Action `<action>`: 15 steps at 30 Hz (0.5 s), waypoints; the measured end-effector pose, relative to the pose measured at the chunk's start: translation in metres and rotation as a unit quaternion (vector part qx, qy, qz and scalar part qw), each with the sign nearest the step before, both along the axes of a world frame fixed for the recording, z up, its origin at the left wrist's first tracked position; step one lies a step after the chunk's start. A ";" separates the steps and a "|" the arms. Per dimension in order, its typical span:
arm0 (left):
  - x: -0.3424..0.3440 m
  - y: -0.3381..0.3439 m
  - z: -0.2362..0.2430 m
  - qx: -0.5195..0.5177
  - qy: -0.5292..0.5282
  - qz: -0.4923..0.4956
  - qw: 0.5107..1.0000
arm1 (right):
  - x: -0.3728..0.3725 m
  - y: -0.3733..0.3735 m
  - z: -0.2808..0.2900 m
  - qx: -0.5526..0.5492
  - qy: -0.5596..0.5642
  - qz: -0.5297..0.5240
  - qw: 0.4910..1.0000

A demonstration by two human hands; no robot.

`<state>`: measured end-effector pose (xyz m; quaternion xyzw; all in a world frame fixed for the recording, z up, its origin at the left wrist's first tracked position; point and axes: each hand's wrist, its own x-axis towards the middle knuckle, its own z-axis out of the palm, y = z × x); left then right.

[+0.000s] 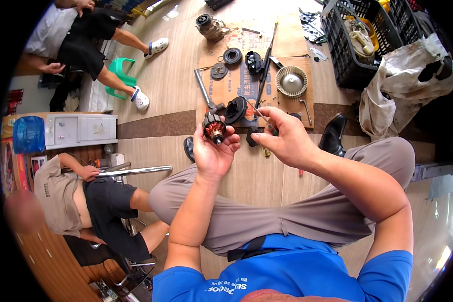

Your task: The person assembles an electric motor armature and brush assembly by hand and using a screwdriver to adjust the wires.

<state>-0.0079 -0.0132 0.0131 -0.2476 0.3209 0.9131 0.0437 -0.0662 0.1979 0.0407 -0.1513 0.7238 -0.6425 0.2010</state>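
A motor armature with copper windings and a short shaft rests in my left hand, palm up, fingers curled around it. My right hand pinches a thin screwdriver, its slim metal shaft slanting up and left; the handle is mostly hidden by the fingers. The shaft's tip is near a black round motor housing, just beyond the armature; whether they touch I cannot tell. Under these parts lies a flattened cardboard sheet. A white blower wheel sits on it to the right.
More parts on the cardboard include a black ring-shaped pulley and a metal compressor-like unit. Black plastic crates and a stained white cloth stand right. Two people sit left, one holding a metal tube, near a green stool.
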 end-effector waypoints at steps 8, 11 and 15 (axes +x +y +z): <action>0.000 0.003 0.006 0.061 0.014 -0.020 0.998 | 0.000 -0.001 -0.002 0.002 -0.006 0.013 1.000; 0.000 0.001 0.006 0.076 0.040 -0.035 0.996 | 0.001 -0.001 -0.001 -0.003 -0.015 0.019 1.000; 0.000 0.004 0.009 0.089 0.058 -0.043 0.993 | 0.002 -0.002 0.001 -0.018 -0.030 0.024 0.999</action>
